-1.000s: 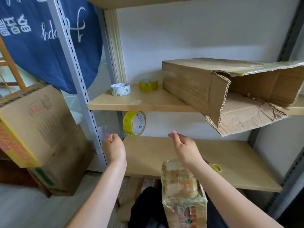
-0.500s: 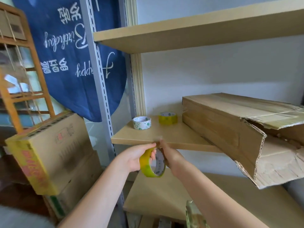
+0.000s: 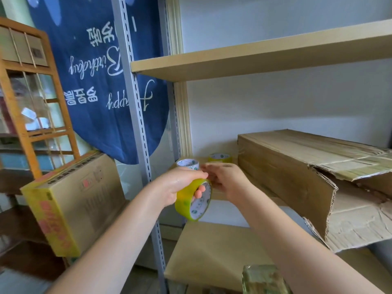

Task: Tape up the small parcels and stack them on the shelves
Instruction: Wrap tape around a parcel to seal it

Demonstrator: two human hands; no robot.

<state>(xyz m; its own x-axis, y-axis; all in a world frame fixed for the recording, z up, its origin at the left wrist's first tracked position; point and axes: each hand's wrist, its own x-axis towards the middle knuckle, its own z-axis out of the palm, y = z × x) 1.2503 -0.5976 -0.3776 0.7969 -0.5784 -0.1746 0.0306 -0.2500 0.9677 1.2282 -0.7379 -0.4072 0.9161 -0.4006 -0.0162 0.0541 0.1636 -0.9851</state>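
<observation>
My left hand (image 3: 180,187) grips a yellow tape roll (image 3: 194,201) in front of the middle shelf, fingers through its core. My right hand (image 3: 226,178) pinches at the roll's top edge; whether it holds the tape end is unclear. A small parcel (image 3: 265,280) wrapped in clear tape sits low at the bottom edge, under my right forearm. The lower shelf board (image 3: 212,251) lies below the roll.
A white tape roll (image 3: 187,164) and a second yellow roll (image 3: 219,157) stand on the middle shelf. A long torn cardboard box (image 3: 297,177) fills its right side. An upper shelf (image 3: 254,58), a metal upright (image 3: 137,124), and a yellow-edged carton (image 3: 70,200) at left.
My hands closed on the yellow roll that hung under the middle shelf and lifted it a little. The camera tilted upward, so the parcel slid to the bottom edge.
</observation>
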